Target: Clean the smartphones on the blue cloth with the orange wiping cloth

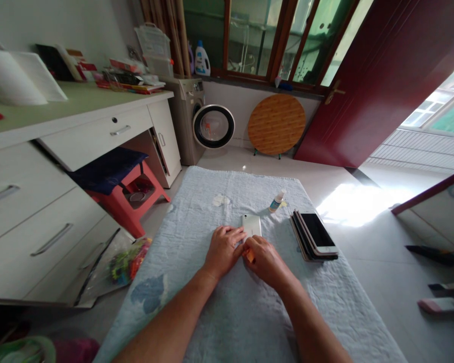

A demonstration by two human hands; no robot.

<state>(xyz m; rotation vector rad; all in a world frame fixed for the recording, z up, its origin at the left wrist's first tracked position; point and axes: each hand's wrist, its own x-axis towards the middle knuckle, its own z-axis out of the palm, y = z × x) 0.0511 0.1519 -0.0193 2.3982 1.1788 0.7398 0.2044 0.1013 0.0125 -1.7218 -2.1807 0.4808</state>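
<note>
A white smartphone (252, 224) lies back side up on the light blue quilted cloth, its camera at the far left corner. My left hand (222, 250) rests along the phone's left edge, with its fingertips pressed on it to hold it down. Closed over the phone's near end is my right hand (265, 258), gripping a small orange piece (250, 255); whether that is cloth or plastic I cannot tell. Both hands cover the near part of the phone. Beyond it, to the right, stands a small spray bottle (276, 201) with a blue label.
A stack of phones (315, 236) lies right of my right hand, near the edge of the cloth-covered surface (196, 201). To the left are a red stool (136, 194) and a white desk (98, 131). A washing machine (185, 116) with its door open stands behind.
</note>
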